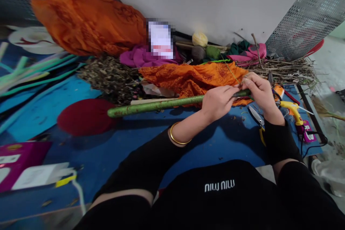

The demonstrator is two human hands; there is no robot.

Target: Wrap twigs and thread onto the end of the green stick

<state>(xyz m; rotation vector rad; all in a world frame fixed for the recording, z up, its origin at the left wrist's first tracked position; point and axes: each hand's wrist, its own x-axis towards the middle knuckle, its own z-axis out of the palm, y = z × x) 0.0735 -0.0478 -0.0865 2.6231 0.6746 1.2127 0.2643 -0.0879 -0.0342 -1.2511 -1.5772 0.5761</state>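
Observation:
A long green-wrapped stick (159,105) lies across my front, its rounded end to the left and a darker, thinner part to the right. My left hand (217,102) is closed around it near the dark part. At the right end, my right hand (257,88) pinches close to the dark tip; a thin green strand (231,72) rises from its fingers toward the back. What exactly lies between those fingertips is hidden. Open-bladed scissors (256,115) rest on the blue table (215,140) beside my right wrist. A dark red disc-like piece (86,116) lies beneath the stick's left end.
Orange cloth (188,77) is bunched behind my hands. Balls of yarn (199,38), a lit phone (161,39), dry plant matter (107,75) and twigs (291,68) line the back. A yellow glue gun (292,109) with a cable lies right. A purple box (24,158) stands left.

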